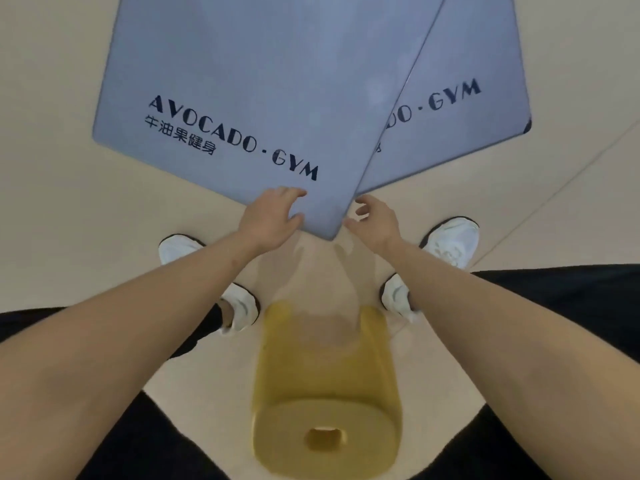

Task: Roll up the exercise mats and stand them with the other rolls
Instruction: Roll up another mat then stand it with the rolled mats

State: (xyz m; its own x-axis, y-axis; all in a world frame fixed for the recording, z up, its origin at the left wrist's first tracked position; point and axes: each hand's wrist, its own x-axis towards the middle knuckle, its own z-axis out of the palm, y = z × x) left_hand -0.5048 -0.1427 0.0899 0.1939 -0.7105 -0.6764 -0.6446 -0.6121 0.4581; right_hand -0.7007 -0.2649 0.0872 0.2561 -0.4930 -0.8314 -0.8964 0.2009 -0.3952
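Two blue-grey exercise mats printed "AVOCADO · GYM" lie flat on the floor. The top mat (263,74) overlaps the second mat (478,74) to its right. My left hand (273,216) rests on the near corner of the top mat, fingers spread, thumb at the edge. My right hand (375,220) hovers just right of that corner with loosely curled fingers, holding nothing. A rolled yellow-green mat (325,386) stands upright between my legs.
Beige floor (52,185) surrounds the mats, with a seam line running at the right. My white shoes (450,240) stand to either side of the mat corner, close to the yellow roll.
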